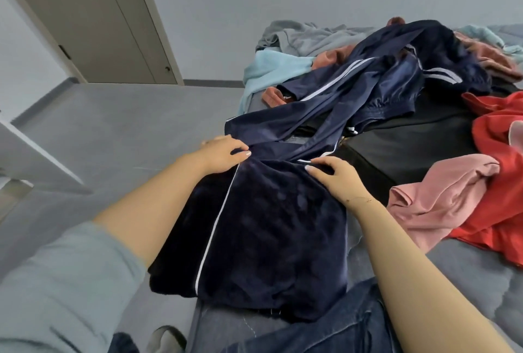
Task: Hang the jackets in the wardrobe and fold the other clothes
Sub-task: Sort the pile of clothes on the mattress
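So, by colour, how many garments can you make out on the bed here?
Minimum counts, since the tangled pieces overlap:
Navy: 1
Grey: 1
Light blue: 1
Rust: 1
Black: 1
Red: 1
Pink: 1
Total: 7

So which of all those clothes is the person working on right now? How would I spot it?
Start at the grey bed strewn with clothes and look to its near edge, between the two bare forearms. The navy garment lies there, with the left hand and right hand resting on its top. Unlike the pink top and red garment beside it, it is dark blue with thin white stripes.
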Action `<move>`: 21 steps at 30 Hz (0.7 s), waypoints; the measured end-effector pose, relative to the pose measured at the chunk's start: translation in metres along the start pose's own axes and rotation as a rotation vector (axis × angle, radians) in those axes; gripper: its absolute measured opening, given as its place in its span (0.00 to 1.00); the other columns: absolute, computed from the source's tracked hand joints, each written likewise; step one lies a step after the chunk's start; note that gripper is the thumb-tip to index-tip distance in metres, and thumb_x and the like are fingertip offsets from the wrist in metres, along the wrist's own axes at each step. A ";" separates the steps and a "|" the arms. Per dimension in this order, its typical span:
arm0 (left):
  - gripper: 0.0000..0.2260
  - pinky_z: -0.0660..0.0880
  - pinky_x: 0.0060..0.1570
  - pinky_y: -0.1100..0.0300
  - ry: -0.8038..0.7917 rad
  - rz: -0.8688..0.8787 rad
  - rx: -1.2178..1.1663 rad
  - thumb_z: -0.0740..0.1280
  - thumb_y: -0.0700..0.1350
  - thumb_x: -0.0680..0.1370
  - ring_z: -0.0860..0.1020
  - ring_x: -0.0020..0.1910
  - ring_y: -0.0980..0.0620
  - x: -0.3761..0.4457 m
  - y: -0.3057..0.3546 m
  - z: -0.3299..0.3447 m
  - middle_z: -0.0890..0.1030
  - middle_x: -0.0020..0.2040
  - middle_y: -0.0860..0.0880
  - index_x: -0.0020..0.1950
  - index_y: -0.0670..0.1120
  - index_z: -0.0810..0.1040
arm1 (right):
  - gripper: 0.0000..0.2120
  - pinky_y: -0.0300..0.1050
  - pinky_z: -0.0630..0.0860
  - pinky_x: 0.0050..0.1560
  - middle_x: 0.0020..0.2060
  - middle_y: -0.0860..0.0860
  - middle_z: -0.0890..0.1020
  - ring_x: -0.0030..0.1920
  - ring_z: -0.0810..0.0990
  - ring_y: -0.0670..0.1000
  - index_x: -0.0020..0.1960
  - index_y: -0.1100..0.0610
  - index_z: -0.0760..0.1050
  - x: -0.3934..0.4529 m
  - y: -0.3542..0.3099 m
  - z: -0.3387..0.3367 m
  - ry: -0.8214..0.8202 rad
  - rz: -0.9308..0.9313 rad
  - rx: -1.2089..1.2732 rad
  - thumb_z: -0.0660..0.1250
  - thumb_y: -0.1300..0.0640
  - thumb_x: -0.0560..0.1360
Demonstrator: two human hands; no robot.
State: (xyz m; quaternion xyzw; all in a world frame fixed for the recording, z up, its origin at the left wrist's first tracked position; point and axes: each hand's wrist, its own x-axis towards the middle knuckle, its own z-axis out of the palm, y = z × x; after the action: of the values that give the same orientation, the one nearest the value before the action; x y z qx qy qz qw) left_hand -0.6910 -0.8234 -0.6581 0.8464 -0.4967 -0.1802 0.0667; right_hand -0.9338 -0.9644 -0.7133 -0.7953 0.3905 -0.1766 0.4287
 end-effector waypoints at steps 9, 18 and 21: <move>0.29 0.78 0.45 0.62 -0.424 -0.055 -0.487 0.70 0.68 0.69 0.81 0.43 0.53 -0.005 -0.062 -0.032 0.85 0.46 0.46 0.50 0.42 0.83 | 0.20 0.30 0.70 0.38 0.32 0.51 0.74 0.33 0.71 0.42 0.35 0.63 0.76 0.026 0.008 -0.006 -0.204 0.073 0.282 0.68 0.50 0.78; 0.11 0.68 0.61 0.57 -0.032 -0.139 -0.168 0.66 0.51 0.81 0.76 0.55 0.47 0.018 -0.039 0.019 0.80 0.52 0.48 0.54 0.45 0.80 | 0.10 0.48 0.76 0.53 0.45 0.51 0.83 0.49 0.80 0.53 0.47 0.56 0.82 0.024 0.002 0.006 -0.006 0.108 -0.212 0.70 0.49 0.76; 0.13 0.60 0.69 0.48 0.307 -0.074 0.163 0.61 0.50 0.81 0.73 0.65 0.46 -0.006 -0.020 0.010 0.76 0.65 0.50 0.65 0.52 0.76 | 0.10 0.49 0.73 0.60 0.56 0.53 0.80 0.57 0.78 0.55 0.58 0.58 0.81 0.010 -0.026 0.007 0.130 -0.125 -0.288 0.65 0.58 0.79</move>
State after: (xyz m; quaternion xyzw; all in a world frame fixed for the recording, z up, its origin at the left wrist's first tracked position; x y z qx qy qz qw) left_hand -0.6811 -0.8078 -0.6718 0.8842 -0.4622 -0.0101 0.0664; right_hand -0.9111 -0.9593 -0.6964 -0.8583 0.3884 -0.1962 0.2721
